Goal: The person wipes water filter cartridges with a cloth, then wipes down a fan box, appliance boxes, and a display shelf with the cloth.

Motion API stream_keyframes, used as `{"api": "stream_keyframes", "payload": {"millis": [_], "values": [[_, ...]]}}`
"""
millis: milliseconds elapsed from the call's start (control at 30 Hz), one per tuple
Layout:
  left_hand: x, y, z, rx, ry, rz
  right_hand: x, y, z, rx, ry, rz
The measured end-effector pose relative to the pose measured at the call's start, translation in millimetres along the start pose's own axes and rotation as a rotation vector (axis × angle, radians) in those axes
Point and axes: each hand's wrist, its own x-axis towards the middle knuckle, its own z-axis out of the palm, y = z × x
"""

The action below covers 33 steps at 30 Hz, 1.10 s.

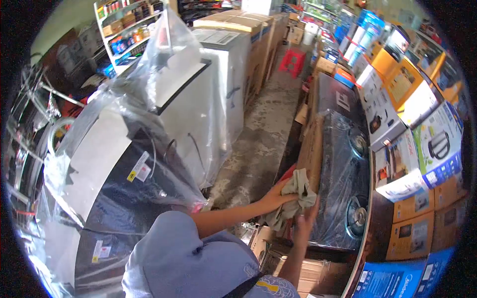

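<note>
My left hand (277,199) is closed on a crumpled grey-green cloth (299,187), which hangs down below the fingers. Close to the cloth's right side is my right hand (304,222), slightly blurred, its fingers apart and stretched upward. Whether it touches the cloth I cannot tell. Both hands are by the near end of a long cardboard box (311,149). Right of that lies a black gas cooktop (335,184) under clear plastic, with two round metal burners showing.
Plastic-wrapped appliances (189,119) line the left side. A concrete aisle (266,114) runs ahead to a red stool (292,63). Boxed kettles (437,144) and other cartons are stacked on the right. Below my hands stands a cardboard carton (303,272).
</note>
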Motion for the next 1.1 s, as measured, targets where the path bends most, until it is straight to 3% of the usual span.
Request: {"api": "stream_keyframes", "payload": {"millis": [67,133,267,333,433,467,533,600,667,733,767,800,833,900,1000,1100], "values": [[-12,-6,-4,0.015,-0.029,-0.045,-10,13,23,-0.195,0.015,0.267],[-23,-7,-8,-0.186,-0.028,-0.086,-7,19,39,-0.177,0.026,0.274],[-20,-13,-47,-0.203,-0.209,-0.238,3,40,55,-0.097,0.22,0.219],[-9,-14,-62,0.402,-0.26,0.037,12,60,44,-0.209,0.301,0.227],[18,4,-78,0.512,-0.275,0.128,28,82,33,-0.169,0.335,0.232],[27,3,-83,0.497,-0.341,0.117,30,82,27,-0.184,0.401,0.226],[44,1,-93,0.398,-0.226,-0.056,33,76,9,-0.292,0.535,0.293],[65,-12,-107,0.427,-0.325,0.004,36,62,-16,-0.407,0.733,0.412],[89,-25,-115,0.425,-0.322,-0.038,38,40,-34,-0.345,0.854,0.118],[108,-26,-107,0.477,-0.38,-0.048,17,26,-71,-0.665,0.979,0.168],[117,-43,-103,0.559,-0.401,0.076,2,20,-89,-1.207,1.065,0.293],[127,-47,-96,0.637,-0.407,0.21,17,-9,-70,-1.484,1.09,0.488],[132,-52,-85,0.813,-0.541,0.301,15,-9,-78,-1.543,1.054,0.615],[131,-62,-71,0.681,-0.84,0.523,34,-12,-77,-1.582,1.005,0.894],[125,-74,-62,0.699,-1.049,0.574,69,3,-78,-1.694,0.977,0.861],[125,-82,-65,0.689,-1.008,0.524,115,19,-72,-1.731,0.874,0.789]]}}
